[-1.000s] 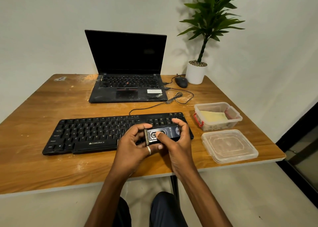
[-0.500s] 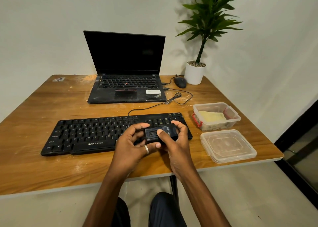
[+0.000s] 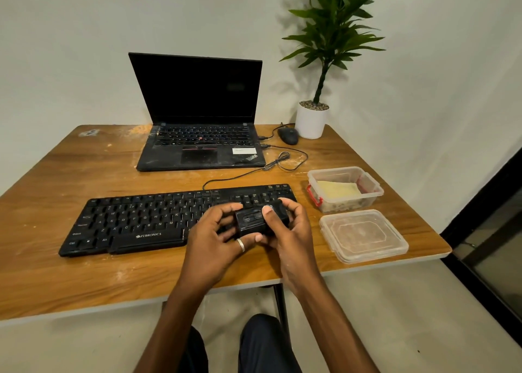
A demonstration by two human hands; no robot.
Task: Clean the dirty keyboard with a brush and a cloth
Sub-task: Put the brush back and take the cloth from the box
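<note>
A black keyboard (image 3: 141, 220) lies across the wooden table (image 3: 70, 276), dusty, with its cable running back toward the laptop. Above its right end I hold a small black brush case (image 3: 251, 221) between both hands. My right hand (image 3: 291, 231) grips the case's right part, thumb on top. My left hand (image 3: 211, 237), with a ring on it, holds the left end with curled fingers. No bristles show. A yellow cloth (image 3: 337, 189) lies folded inside a clear plastic box (image 3: 370, 194) at the right.
The box's clear lid (image 3: 364, 235) lies near the table's front right corner. An open black laptop (image 3: 197, 112) stands at the back, with a black mouse (image 3: 288, 135) and a potted plant (image 3: 312, 121) to its right. A loose cable (image 3: 282, 160) coils between laptop and box.
The brush's bristles showed at the case's left end a second ago; now the case looks plain black with no bristles visible. Both hands stayed over the keyboard's right end.
</note>
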